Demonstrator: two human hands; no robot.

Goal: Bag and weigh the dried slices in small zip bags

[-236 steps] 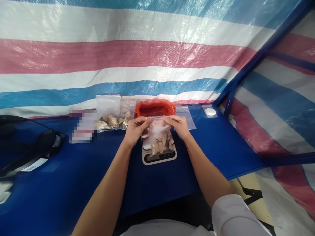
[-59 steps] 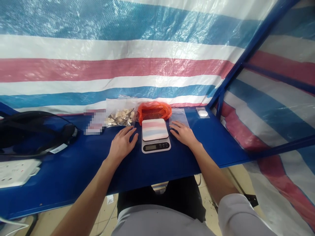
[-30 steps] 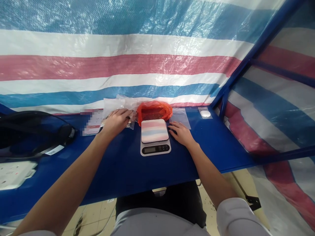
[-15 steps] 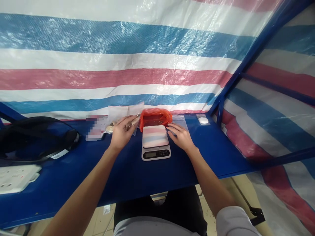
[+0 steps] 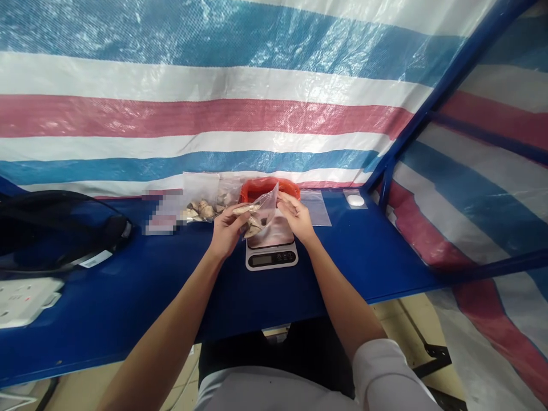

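Note:
My left hand is closed on a clear plastic zip bag with pale, dried, mushroom-like pieces inside. The bag is tilted, held above the left part of a white digital kitchen scale. My right hand is at the bag's upper right edge, fingers stretched out and close to the plastic; a firm grip does not show. Beneath the hands, the scale's shiny plate is partly covered, and its display shows no readable digits. Right behind it stands an orange-red plastic bag with its mouth open, its inside mostly hidden.
Two more filled clear bags, one in front, stand left of the orange bag. Flat clear bags lie to the right, near a white mouse-like object. A black strapped item and a white power strip occupy the table's left side.
My left hand has brought the filled clear bag rightward from beside the other bags to over the scale. My right hand has shifted slightly left, up to the bag. The view has tilted a little.

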